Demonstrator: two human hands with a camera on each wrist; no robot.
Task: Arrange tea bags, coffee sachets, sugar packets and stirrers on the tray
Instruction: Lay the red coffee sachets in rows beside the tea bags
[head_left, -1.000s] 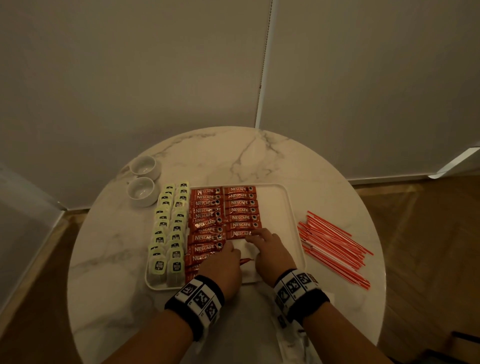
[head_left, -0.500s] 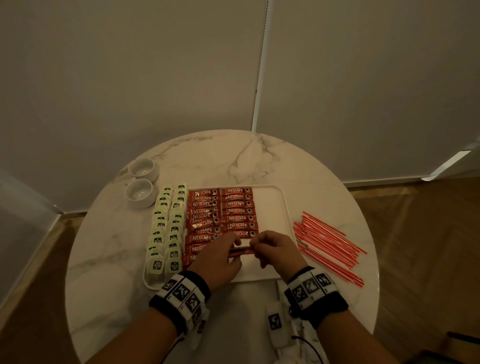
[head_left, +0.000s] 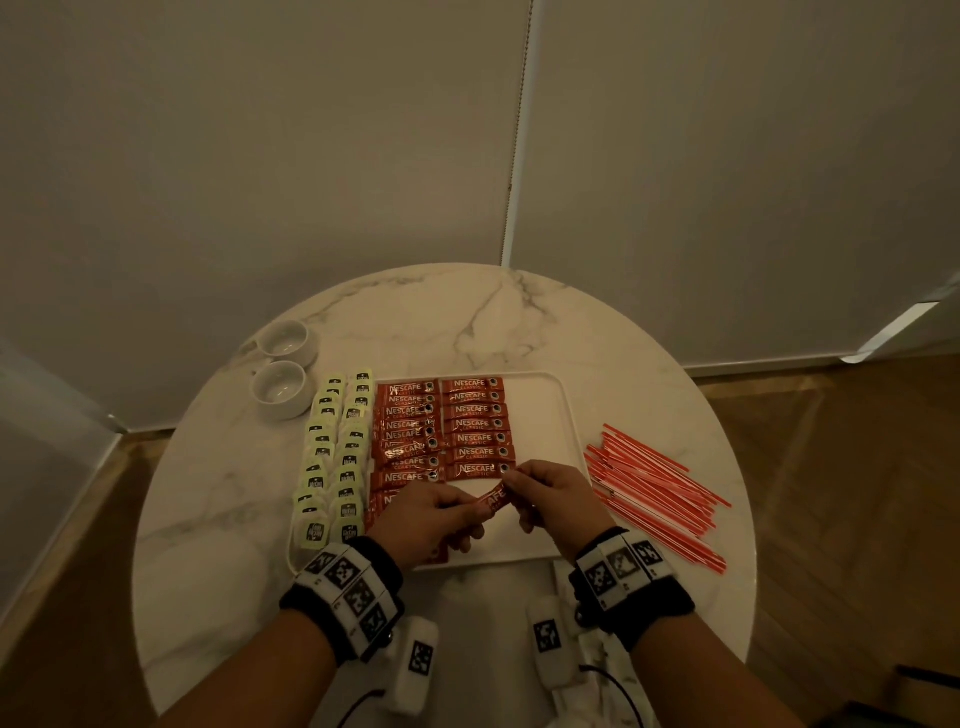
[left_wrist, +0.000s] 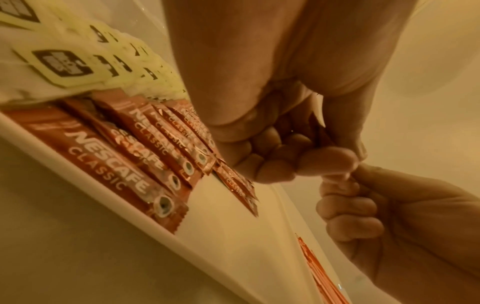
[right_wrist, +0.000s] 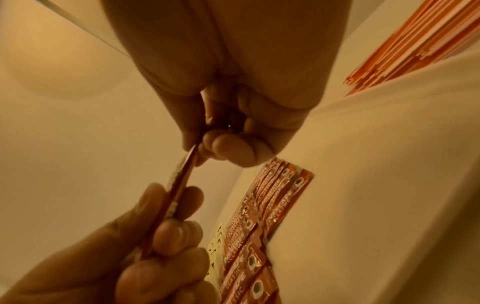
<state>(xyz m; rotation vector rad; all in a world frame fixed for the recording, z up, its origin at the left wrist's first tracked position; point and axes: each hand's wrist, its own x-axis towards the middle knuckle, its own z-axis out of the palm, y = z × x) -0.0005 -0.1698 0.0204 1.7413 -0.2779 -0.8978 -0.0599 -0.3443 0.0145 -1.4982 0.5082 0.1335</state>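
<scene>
A white tray (head_left: 566, 410) lies on the round marble table, with two columns of red coffee sachets (head_left: 475, 425) laid across it. Pale green tea bags (head_left: 337, 457) fill its left side in two rows. Above the tray's near part, both hands hold one red coffee sachet (head_left: 492, 502) between them. My left hand (head_left: 441, 519) pinches its left end, and my right hand (head_left: 540, 493) pinches its right end. The held sachet (right_wrist: 179, 197) shows edge-on in the right wrist view. Red and white stirrers (head_left: 654, 483) lie in a loose pile on the table, right of the tray.
Two small white cups (head_left: 280, 387) stand at the table's back left. The tray's right strip (head_left: 540, 415) is bare white. White devices with cables (head_left: 550, 649) lie at the table's near edge. Walls close behind the table; wooden floor (head_left: 857, 493) lies to the right.
Both hands rose from the tray's surface, lifting one coffee sachet off it; they now hold it stretched between them slightly above the tray.
</scene>
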